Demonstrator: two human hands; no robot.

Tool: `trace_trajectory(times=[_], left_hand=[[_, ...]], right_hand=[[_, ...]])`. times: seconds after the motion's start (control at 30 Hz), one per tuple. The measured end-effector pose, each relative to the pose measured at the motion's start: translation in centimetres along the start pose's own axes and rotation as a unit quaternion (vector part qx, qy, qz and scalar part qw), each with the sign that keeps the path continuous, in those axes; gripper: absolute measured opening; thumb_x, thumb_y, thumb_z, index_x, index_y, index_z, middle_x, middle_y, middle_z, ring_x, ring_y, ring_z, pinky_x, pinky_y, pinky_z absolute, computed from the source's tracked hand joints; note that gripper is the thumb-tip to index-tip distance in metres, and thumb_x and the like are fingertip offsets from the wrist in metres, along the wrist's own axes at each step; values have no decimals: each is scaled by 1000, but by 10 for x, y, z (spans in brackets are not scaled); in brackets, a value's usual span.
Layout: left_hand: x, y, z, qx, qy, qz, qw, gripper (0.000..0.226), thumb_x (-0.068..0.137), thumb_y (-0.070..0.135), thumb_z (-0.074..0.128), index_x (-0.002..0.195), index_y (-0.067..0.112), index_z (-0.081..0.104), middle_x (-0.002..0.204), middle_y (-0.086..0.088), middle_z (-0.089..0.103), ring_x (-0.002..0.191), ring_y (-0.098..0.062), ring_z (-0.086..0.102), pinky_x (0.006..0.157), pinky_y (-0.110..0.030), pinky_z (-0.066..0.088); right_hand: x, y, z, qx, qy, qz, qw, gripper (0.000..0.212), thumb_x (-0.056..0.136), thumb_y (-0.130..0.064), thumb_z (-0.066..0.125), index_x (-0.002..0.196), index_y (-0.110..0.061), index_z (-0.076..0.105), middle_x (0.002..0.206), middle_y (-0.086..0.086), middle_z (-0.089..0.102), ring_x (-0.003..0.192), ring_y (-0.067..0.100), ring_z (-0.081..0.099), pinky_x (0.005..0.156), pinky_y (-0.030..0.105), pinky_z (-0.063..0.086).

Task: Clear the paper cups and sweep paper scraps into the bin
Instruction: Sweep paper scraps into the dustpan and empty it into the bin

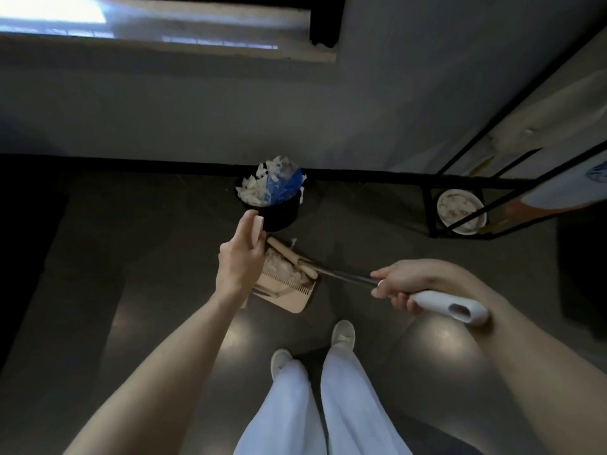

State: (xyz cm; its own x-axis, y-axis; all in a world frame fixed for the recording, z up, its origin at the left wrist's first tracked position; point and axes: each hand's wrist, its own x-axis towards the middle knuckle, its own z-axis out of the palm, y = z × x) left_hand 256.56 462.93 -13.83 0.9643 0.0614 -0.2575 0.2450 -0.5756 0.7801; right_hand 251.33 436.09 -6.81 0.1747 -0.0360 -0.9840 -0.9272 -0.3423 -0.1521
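1. Paper scraps (282, 269) lie heaped in a beige dustpan (290, 300) on the grey floor (157, 257), just in front of a black bin (281, 215).
2. More white scraps (253, 190) fill the bin to its rim, with blue plastic (284, 183) among them.
3. The left hand (241, 261) holds the dustpan's upright beige handle (258, 229) near its top, with the fingers curled round it.
4. The right hand (399, 285) grips a broom's white grip (450, 305), fingers clamped on it. Its metal shaft (345, 275) runs down to the beige broom head (292, 257), which lies across the dustpan's far edge beside the heap.
5. To the right of the bin, a round white container (461, 210) sits inside a black metal frame (430, 205). I cannot tell whether it is a paper cup.
6. Pale shoes (343, 333) and white trousers (348, 395) show below the dustpan.
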Motion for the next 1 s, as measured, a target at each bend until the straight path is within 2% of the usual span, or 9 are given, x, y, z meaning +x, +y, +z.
trace_trajectory(times=[0.2, 0.3, 0.4, 0.5, 0.57, 0.7, 0.8, 0.9, 1.0], left_hand=[[-22, -22, -25, 5, 21, 2, 1000, 28, 97, 37, 51, 121, 49, 47, 71, 0, 59, 52, -18, 59, 45, -44, 55], [-26, -28, -32, 6, 28, -1, 1000, 28, 97, 35, 51, 120, 50, 47, 69, 2, 59, 49, -14, 58, 41, -43, 53], [-23, -30, -33, 8, 20, -17, 1000, 33, 97, 34, 51, 125, 49, 45, 74, 4, 59, 54, -14, 60, 44, -42, 55], [-17, -34, -35, 2, 35, -29, 999, 32, 96, 36, 51, 125, 50, 45, 76, 3, 59, 56, -16, 60, 46, -41, 56], [-14, -36, -36, 9, 46, -27, 999, 31, 96, 38, 51, 123, 51, 45, 77, 4, 60, 56, -14, 60, 44, -35, 54], [-12, -36, -40, 20, 57, -35, 998, 28, 95, 39, 52, 119, 54, 46, 75, 8, 59, 54, -10, 59, 41, -29, 50], [-16, -40, -49, 18, 65, -44, 997, 28, 96, 38, 51, 120, 52, 46, 76, 4, 59, 56, -15, 60, 43, -33, 52], [-22, -44, -55, 18, 94, -47, 994, 26, 97, 36, 51, 119, 48, 47, 75, 2, 61, 60, -13, 60, 47, -26, 46], [-29, -45, -55, 14, 103, -57, 993, 26, 96, 36, 52, 120, 46, 48, 75, 0, 62, 61, -15, 60, 52, -27, 47]], right_hand=[[-28, -3, 15, -46, 46, -46, 997, 59, 97, -7, 52, 148, -28, 30, 41, -2, 41, 29, 4, 36, 31, 13, 32], [-20, -11, 22, -73, 59, -49, 994, 60, 97, -7, 52, 148, -29, 30, 45, 0, 43, 29, 4, 37, 31, 13, 32], [1, -16, 30, -98, 53, -40, 993, 59, 96, -6, 52, 146, -29, 31, 43, 0, 45, 32, 5, 39, 32, 14, 33], [26, -10, 53, -187, 42, -46, 980, 62, 96, -9, 53, 150, -26, 27, 58, 4, 51, 39, 7, 43, 36, 18, 38], [37, 0, 73, -241, 30, -40, 969, 66, 96, -12, 52, 152, -28, 20, 58, 4, 53, 39, 9, 46, 39, 20, 40], [32, 8, 68, -172, -30, -9, 985, 66, 95, -5, 50, 149, -32, 25, 40, -2, 45, 35, 5, 40, 35, 16, 35], [8, 1, 43, -172, -11, -25, 985, 64, 94, -2, 50, 148, -30, 28, 37, -4, 42, 32, 4, 38, 33, 14, 33], [-11, -9, 29, -185, 8, -49, 982, 64, 94, -4, 51, 148, -30, 28, 37, -4, 44, 30, 4, 38, 34, 14, 34], [-13, -21, 24, -199, 28, -62, 978, 63, 95, -6, 52, 148, -31, 30, 36, -5, 46, 30, 4, 40, 34, 15, 36]])
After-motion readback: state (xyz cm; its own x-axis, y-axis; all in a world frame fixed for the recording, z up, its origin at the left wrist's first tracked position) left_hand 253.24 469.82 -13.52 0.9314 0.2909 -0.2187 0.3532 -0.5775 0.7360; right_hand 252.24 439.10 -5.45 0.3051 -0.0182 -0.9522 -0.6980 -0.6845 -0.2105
